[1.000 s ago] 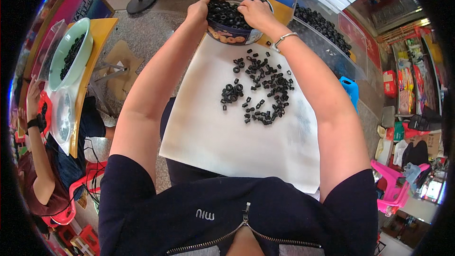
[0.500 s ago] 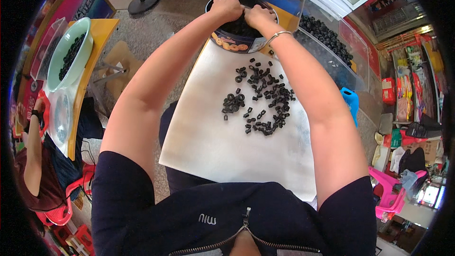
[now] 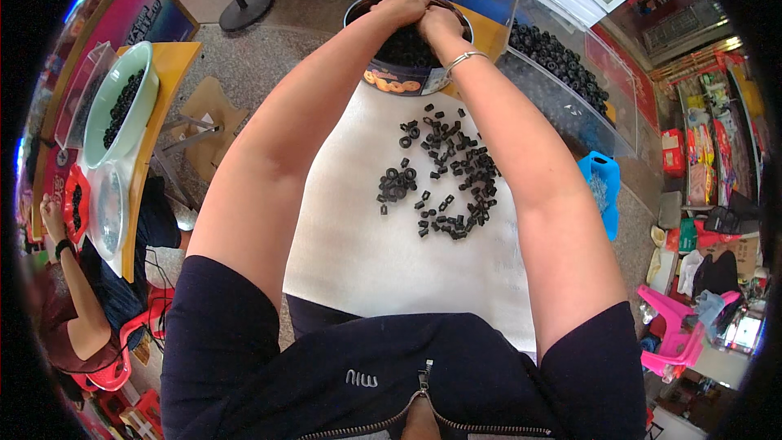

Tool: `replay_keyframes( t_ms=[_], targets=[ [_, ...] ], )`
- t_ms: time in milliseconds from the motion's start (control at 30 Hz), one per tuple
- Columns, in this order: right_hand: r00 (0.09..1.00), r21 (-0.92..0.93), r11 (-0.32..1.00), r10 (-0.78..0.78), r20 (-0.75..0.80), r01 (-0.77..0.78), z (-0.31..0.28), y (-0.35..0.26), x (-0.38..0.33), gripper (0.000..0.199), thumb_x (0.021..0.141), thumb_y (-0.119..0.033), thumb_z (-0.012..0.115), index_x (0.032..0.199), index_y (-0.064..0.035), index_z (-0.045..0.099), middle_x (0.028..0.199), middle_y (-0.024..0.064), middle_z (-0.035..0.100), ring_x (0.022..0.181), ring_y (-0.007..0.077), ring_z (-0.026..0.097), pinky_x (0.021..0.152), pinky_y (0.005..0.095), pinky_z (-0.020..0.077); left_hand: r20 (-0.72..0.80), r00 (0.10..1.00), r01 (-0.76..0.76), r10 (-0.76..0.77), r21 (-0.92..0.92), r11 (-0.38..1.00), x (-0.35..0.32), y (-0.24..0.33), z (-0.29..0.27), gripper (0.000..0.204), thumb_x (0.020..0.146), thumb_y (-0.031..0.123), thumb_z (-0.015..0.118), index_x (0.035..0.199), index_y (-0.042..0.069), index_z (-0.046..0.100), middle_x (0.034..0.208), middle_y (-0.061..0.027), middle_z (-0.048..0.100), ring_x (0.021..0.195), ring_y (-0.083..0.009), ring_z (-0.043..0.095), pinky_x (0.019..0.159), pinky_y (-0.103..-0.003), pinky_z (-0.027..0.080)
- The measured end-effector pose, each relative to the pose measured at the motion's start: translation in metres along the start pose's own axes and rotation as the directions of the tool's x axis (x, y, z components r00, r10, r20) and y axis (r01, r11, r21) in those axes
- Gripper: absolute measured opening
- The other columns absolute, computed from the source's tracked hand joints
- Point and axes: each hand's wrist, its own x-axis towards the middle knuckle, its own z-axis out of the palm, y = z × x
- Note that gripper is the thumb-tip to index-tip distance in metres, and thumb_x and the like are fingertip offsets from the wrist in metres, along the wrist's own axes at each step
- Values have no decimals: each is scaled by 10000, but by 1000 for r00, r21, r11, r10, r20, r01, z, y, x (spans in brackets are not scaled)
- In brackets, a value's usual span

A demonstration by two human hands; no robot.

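Observation:
Both hands meet over a round dark tin (image 3: 397, 82) at the far end of a white board (image 3: 350, 257). My left hand (image 3: 401, 11) reaches across the tin, its fingers closed and touching my right hand. My right hand (image 3: 441, 26) is closed beside it, with a bracelet on the wrist. What the fingers pinch is hidden or too small to name. Small black parts (image 3: 403, 50) lie inside the tin. Nearer to me, many short black pieces (image 3: 468, 167) are scattered over the board, next to a small heap of black rings (image 3: 397, 184).
A clear bin (image 3: 570, 98) with black round parts (image 3: 558, 61) stands right of the tin; a blue basket (image 3: 601, 195) is nearer. At left, a yellow-edged table (image 3: 175, 73) bears a pale green basin (image 3: 145, 61). Another person's arm (image 3: 81, 293) is beside it, near a red tray (image 3: 72, 224).
My hands have drawn closer together over the tin and now touch. The left moved slightly right. The other person's hand has moved down, away from the red tray.

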Motion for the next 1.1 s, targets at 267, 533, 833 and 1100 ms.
replay_keyframes(
  t_ms=[267, 533, 833, 1100],
  targets=[
    [884, 883, 313, 423, 200, -350, 0, 42, 8, 137, 791, -203, 586, 780, -68, 609, 674, 50, 529, 586, 192, 476, 534, 365, 373, 50, 963, 262, -265, -403, 877, -32, 71, 0, 569, 915, 467, 377, 1186, 12, 585, 1272, -213, 525, 1177, -352, 511, 993, -409, 382],
    [894, 964, 266, 427, -138, 22, -17, 7, -11, 266, 788, -238, 621, 826, 23, 655, 871, 173, 664, 825, 277, 609, 766, 390, 446, -227, 910, 48, -347, -772, 633, -50, 76, -1, 346, 823, 292, 601, 989, -5, 660, 1042, -171, 649, 966, -283, 612, 839, -385, 460],
    [899, 947, -11, 319, -300, 320, -30, -6, -30, 185, 795, -158, 623, 857, 14, 651, 826, 70, 644, 763, 166, 575, 715, 300, 457, -180, 877, -168, -446, -984, 67, -81, 91, -24, 199, 760, 175, 708, 886, 23, 682, 888, -90, 671, 769, -162, 591, 724, -313, 479],
    [924, 960, 116, 262, -279, 257, -78, -34, -91, 208, 846, -210, 578, 848, -12, 645, 819, 62, 640, 784, 158, 577, 706, 287, 460, -222, 934, -245, -282, -968, -49, -139, 116, -63, 135, 863, 159, 596, 870, 28, 625, 756, -38, 591, 696, -141, 536, 636, -272, 452]
  ],
)
